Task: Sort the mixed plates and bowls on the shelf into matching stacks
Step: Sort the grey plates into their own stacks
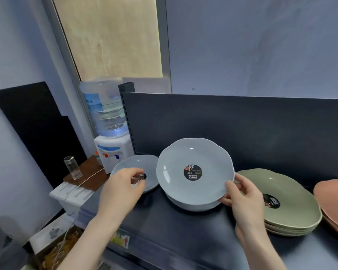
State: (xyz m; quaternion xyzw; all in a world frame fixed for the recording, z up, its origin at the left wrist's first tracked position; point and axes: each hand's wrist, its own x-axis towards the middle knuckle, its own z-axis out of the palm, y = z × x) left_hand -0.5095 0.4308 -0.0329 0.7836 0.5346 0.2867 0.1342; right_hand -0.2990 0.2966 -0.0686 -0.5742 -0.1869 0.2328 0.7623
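Right hand (242, 197) pinches the tilted large blue plate (193, 158) by its rim, just above the matching dish (193, 206); left hand (123, 186) curls over the small blue plate (133, 162), grip unclear.

Right hand (242, 199) pinching blue plate (203, 151), tilted
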